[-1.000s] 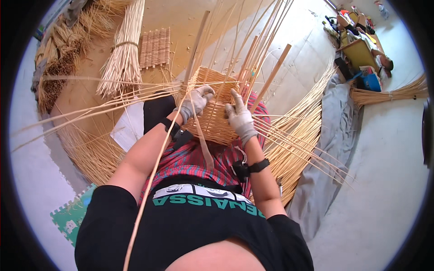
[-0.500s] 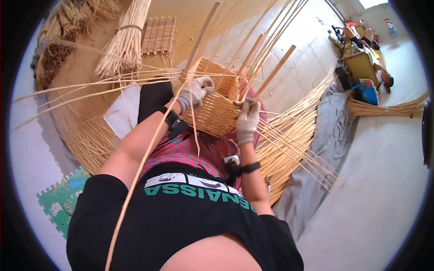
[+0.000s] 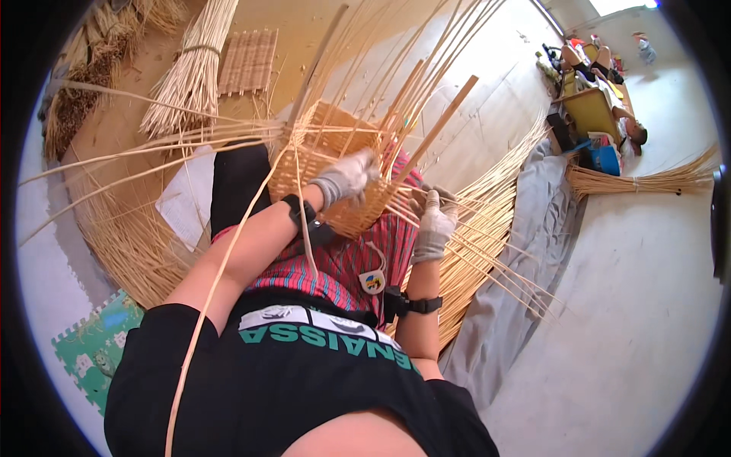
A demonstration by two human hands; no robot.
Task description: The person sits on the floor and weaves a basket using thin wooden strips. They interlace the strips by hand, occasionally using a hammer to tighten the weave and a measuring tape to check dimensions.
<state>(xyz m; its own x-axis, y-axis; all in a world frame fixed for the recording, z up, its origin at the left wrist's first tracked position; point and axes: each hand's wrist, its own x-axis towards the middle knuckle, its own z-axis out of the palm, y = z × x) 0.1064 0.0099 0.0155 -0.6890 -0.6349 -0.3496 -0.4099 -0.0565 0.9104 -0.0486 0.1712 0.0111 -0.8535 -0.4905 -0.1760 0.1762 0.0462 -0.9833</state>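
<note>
A woven cane basket (image 3: 297, 171), with upright stakes (image 3: 445, 118) and long loose canes (image 3: 194, 148) radiating from it, rests in my lap on red striped cloth. My left hand (image 3: 350, 179), in a grey-white glove, lies across the basket toward its right side; its fingers are bent but smeared by motion, so their grip is unclear. Just beyond the basket's right edge my right hand (image 3: 434, 217), gloved too, has its fingers closed on thin canes (image 3: 464, 213) that stick out to the right.
Cane bundles (image 3: 194, 72) and a woven panel (image 3: 245, 61) lie behind left, more canes (image 3: 495, 236) beside grey cloth (image 3: 506, 305) at right. A green foam mat (image 3: 87, 343) is lower left. At upper right, another person (image 3: 620, 107) is by yellow furniture (image 3: 579, 110) and a blue container (image 3: 598, 156).
My left hand has moved rightward across the basket. My right hand has shifted outward to the right and closed on canes. The basket sits further left in view.
</note>
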